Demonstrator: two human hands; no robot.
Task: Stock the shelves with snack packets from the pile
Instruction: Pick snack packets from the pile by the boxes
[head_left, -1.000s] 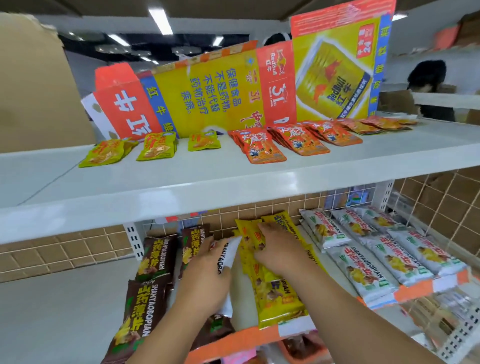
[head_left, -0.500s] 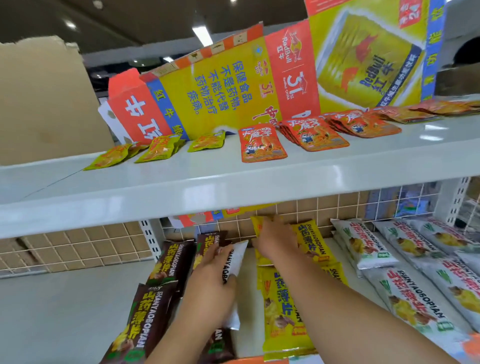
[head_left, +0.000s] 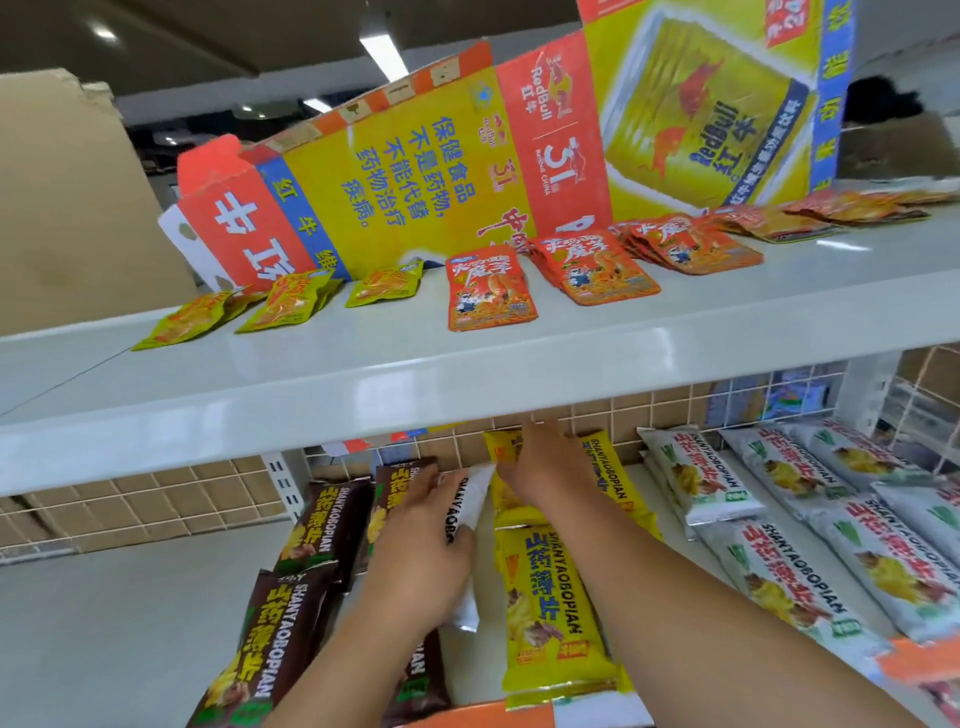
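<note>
while left fingers (head_left: 427, 480) grip white packet (head_left: 469, 500), right fingers (head_left: 540, 437) touch yellow packet (head_left: 602, 467), hold unclear; white shelf (head_left: 130, 623).

SHANYAOBOPIAN – yellow packet (head_left: 550, 608), RedBull – carton (head_left: 540, 156)

Right hand (head_left: 545, 467) fingertips lost behind the white metal shelf (head_left: 467, 395); left hand (head_left: 415, 545) masks much of a white foil packet (head_left: 470, 493).

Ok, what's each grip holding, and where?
The left grip holds a white foil snack packet with black lettering round its middle. The right grip lies on a yellow snack packet; whether it grips cannot be told.
</note>
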